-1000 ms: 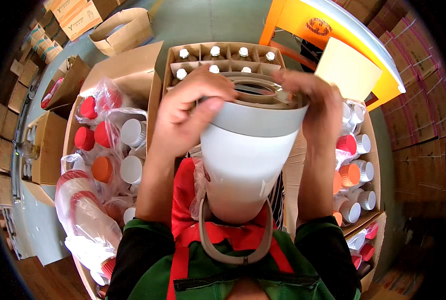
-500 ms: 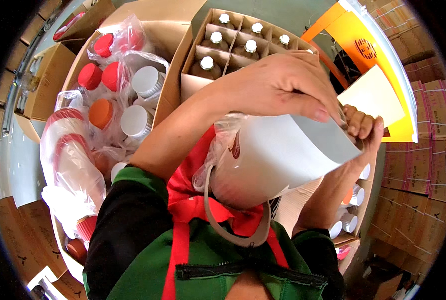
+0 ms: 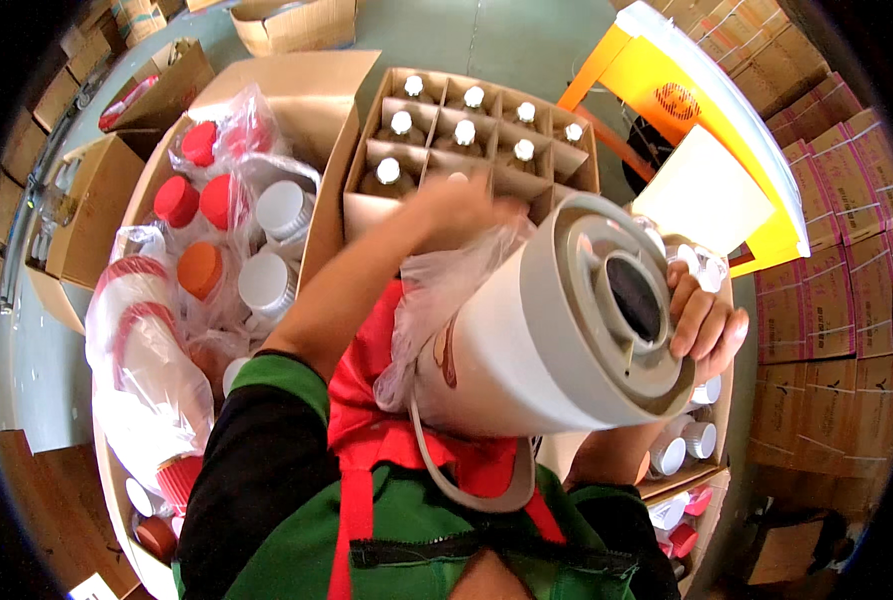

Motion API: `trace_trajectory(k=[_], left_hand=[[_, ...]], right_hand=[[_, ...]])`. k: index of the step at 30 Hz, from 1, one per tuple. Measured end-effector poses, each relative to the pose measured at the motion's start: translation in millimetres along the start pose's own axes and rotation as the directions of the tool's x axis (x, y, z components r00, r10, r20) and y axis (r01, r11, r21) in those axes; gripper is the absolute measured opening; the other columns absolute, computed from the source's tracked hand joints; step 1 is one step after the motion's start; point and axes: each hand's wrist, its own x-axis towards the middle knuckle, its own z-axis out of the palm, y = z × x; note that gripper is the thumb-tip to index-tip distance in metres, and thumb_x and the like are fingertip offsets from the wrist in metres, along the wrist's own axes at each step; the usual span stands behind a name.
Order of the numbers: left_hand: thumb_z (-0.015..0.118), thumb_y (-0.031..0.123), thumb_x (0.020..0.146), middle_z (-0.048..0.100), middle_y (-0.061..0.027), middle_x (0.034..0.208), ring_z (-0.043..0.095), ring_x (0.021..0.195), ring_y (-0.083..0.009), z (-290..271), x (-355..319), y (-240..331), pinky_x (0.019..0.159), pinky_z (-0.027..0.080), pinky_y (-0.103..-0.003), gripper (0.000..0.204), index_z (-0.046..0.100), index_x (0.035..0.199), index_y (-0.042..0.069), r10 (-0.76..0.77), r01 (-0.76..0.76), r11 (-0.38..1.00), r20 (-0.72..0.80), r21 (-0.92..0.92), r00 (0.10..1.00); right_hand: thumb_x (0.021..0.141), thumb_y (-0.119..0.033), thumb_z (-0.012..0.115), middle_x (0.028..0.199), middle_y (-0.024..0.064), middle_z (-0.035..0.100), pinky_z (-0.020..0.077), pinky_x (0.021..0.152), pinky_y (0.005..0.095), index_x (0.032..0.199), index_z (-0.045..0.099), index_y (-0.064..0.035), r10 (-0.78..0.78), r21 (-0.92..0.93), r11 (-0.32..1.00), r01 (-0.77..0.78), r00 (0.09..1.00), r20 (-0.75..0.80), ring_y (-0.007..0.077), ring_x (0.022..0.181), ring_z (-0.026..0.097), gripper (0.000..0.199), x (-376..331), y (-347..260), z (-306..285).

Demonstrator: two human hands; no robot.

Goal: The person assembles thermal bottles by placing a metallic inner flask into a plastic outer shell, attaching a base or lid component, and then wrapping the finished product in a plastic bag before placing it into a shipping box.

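A white flask-like vessel (image 3: 486, 340) with a grey loop handle (image 3: 466, 492) lies tilted across my chest, its grey round base (image 3: 566, 320) facing up and to the right. A dark round opening (image 3: 633, 298) sits in the middle of that base. The fingers of my right hand (image 3: 704, 325) curl over the base's right rim. My left hand (image 3: 463, 210) is smeared by motion beyond the vessel, near the divided carton, and its fingers cannot be made out. Crumpled clear plastic film (image 3: 421, 310) hangs around the vessel's other end.
A divided carton (image 3: 361, 215) of dark bottles with white caps stands ahead. At left, a carton (image 3: 338, 150) holds plastic-wrapped vessels with red, orange and white caps. White caps (image 3: 699, 438) fill a box at right, near a yellow plastic stool (image 3: 666, 95). Stacked cartons (image 3: 826, 310) line the right side.
The vessel's hollow white end showed before; now a grey base with a round opening is there. My left hand has moved off that end, leftward. The view has shifted slightly.
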Motion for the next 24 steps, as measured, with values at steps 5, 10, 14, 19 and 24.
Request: trace_trajectory(k=[5, 10, 14, 19, 24], left_hand=[[0.050, 0.034, 0.090, 0.054, -0.0163, 0.120, 0.053, 0.106, -0.0249, 76.0, 16.0, -56.5, 0.090, 0.041, -0.039, 0.046, 0.051, 0.122, 0.001, -0.023, 0.259, 0.746, 0.365, -0.614, 0.931], [0.049, 0.016, 0.088, 0.064, -0.0084, 0.091, 0.062, 0.072, -0.0198, -101.9, 49.8, -8.5, 0.064, 0.052, -0.028, 0.023, 0.059, 0.104, 0.002, -0.442, -0.319, 0.386, -0.477, -0.866, 0.759], [0.058, 0.012, 0.081, 0.064, -0.0091, 0.068, 0.056, 0.058, -0.0111, -139.3, 72.4, 15.4, 0.055, 0.045, -0.031, 0.017, 0.064, 0.093, 0.002, -0.166, -0.306, 0.839, -0.746, -0.451, 0.645], [0.071, 0.027, 0.074, 0.061, -0.0177, 0.076, 0.057, 0.071, -0.0378, -77.0, 56.9, 45.8, 0.065, 0.047, -0.042, 0.033, 0.053, 0.091, 0.006, 0.084, -0.195, 0.978, -0.722, -0.071, 0.687], [0.074, 0.025, 0.071, 0.061, -0.0165, 0.086, 0.058, 0.079, -0.0375, -23.2, 70.2, 35.0, 0.068, 0.046, -0.041, 0.040, 0.055, 0.099, 0.003, 0.181, -0.382, 0.884, -0.558, -0.268, 0.810]], right_hand=[[0.099, -0.026, 0.027, 0.051, 0.0005, 0.054, 0.0329, 0.077, 0.0328, 0.052, 0.041, -0.0176, -0.010, -0.001, 1.000, 0.010, 0.998, -0.058, 0.0123, 0.052, 0.037, 0.050, -3.4, 2.3, -17.8], [0.099, -0.028, 0.027, 0.050, 0.0002, 0.054, 0.0345, 0.078, 0.0318, 0.052, 0.041, -0.0175, 0.005, 0.045, 0.999, 0.000, 0.994, -0.111, 0.0126, 0.052, 0.039, 0.051, -9.9, -0.3, -25.3], [0.095, -0.046, 0.037, 0.052, 0.0037, 0.049, 0.0405, 0.074, 0.0370, 0.054, 0.043, -0.0115, 0.157, 0.014, 0.987, -0.158, 0.985, 0.075, 0.0159, 0.059, 0.047, 0.054, 18.9, 4.3, -40.8], [0.081, -0.062, 0.054, 0.130, 0.0136, 0.049, 0.0428, 0.093, 0.0428, 0.133, 0.040, -0.0077, 0.590, 0.147, 0.795, -0.589, 0.806, 0.043, 0.0239, 0.106, 0.051, 0.076, 72.4, 91.9, -31.7], [0.084, -0.024, 0.062, 0.103, 0.0084, 0.059, 0.0529, 0.071, 0.0345, 0.115, 0.053, -0.0035, 0.548, 0.112, 0.826, -0.552, 0.740, -0.390, 0.0191, 0.088, 0.060, 0.038, 81.3, 164.1, -48.3]])
